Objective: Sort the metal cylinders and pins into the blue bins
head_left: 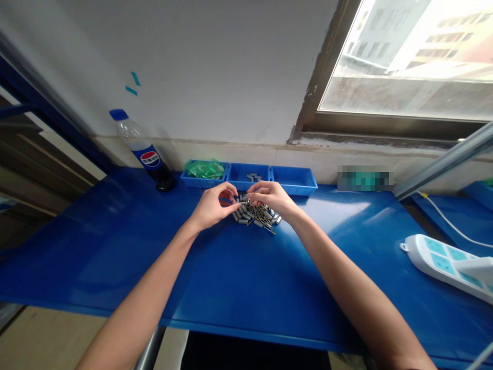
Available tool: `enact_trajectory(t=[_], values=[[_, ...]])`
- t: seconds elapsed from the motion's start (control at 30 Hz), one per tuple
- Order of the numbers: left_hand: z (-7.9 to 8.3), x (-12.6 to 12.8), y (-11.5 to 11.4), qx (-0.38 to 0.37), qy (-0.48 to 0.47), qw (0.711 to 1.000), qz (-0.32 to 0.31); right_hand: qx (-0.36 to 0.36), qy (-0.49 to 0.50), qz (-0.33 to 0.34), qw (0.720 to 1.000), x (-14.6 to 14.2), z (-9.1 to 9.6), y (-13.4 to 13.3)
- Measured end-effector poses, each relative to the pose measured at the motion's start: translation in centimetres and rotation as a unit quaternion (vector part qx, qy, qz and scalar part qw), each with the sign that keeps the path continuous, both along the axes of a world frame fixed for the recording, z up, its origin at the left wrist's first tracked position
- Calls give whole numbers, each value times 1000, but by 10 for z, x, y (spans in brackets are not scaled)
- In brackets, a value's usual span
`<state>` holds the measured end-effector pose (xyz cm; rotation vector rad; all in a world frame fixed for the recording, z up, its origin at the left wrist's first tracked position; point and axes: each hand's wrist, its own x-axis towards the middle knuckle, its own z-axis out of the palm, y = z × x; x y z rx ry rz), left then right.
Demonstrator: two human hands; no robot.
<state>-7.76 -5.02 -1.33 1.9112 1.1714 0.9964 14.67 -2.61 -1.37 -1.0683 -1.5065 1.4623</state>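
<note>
A pile of small grey metal cylinders (pixel 243 221) and thin brass-coloured pins (pixel 265 222) lies on the blue table. My left hand (pixel 212 206) is at the pile's left edge, thumb and fingers curled towards each other. From the right, my right hand (pixel 274 197) reaches over the back of the pile with its fingertips pinched together. The two sets of fingertips are close to each other above the pile. Whatever small piece either hand holds is too small to make out.
Behind the pile stand three joined blue bins: one with green plastic bags (pixel 206 169), a middle one (pixel 249 168) with several grey cylinders, and a right one (pixel 293 177). A cola bottle (pixel 149 156) stands left; a white power strip (pixel 442 259) lies right. The table edge (pixel 246 336) is near me.
</note>
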Motion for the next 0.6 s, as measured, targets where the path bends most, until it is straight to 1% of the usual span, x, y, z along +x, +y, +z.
enact_trajectory(t=[0.07, 0.13, 0.2, 0.27, 0.33, 0.47, 0.6], values=[[1, -6, 0, 17, 89, 995, -36, 31, -3, -56, 998, 1, -1, 3], [2, -10, 1, 23, 158, 984, -79, 47, 9, -96, 994, 2, 0, 6], [3, -12, 1, 17, 188, 977, -100, 46, 18, -112, 992, 4, 2, 7], [2, -11, 0, 8, 194, 975, -109, 35, 20, -113, 993, 6, 4, 7], [1, -10, 0, 19, 202, 973, -106, 27, 16, -114, 993, 7, 6, 7], [-3, -11, 0, 77, 252, 962, -73, 22, 0, -114, 993, 7, 7, 6], [-6, -15, 2, 85, 285, 953, -51, 18, 2, -103, 995, 6, 3, 7]])
